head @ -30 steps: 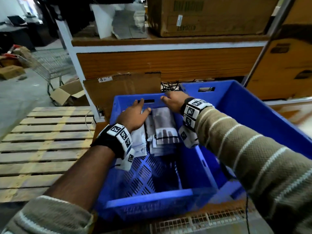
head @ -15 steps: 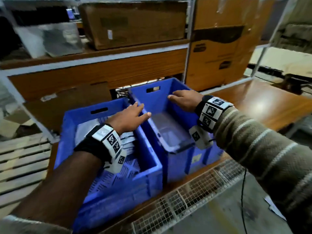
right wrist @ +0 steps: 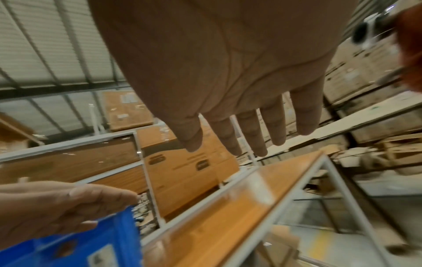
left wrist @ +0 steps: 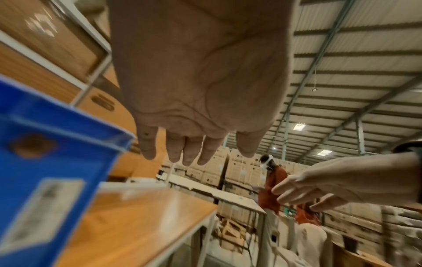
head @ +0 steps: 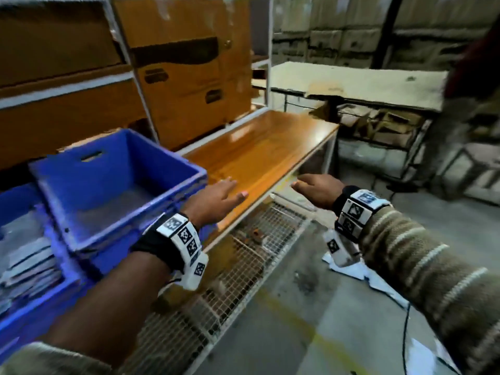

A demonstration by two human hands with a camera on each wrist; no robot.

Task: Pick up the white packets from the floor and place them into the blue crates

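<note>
Two blue crates stand on the wooden shelf at the left. The near crate (head: 32, 301) holds several white packets (head: 27, 261). The far crate (head: 119, 158) looks bare inside. More white packets (head: 351, 269) lie on the concrete floor under my right wrist. My left hand (head: 216, 198) hovers empty with straight fingers just right of the far crate, above the shelf's front edge. My right hand (head: 316, 188) floats empty in the air beyond the shelf edge, fingers relaxed. Both wrist views show bare palms: left hand (left wrist: 196, 90), right hand (right wrist: 228, 72).
The orange wooden shelf (head: 259, 155) runs to the right with a white frame. Wire mesh (head: 243, 266) lies under its front edge. Cardboard boxes (head: 184, 71) stand behind the crates. A low table (head: 351, 82) stands further back. A person in orange (left wrist: 271, 182) stands in the distance.
My view has swung right, away from the crates toward the floor. Both hands left the crates and moved right, empty, past the far crate's right wall.
</note>
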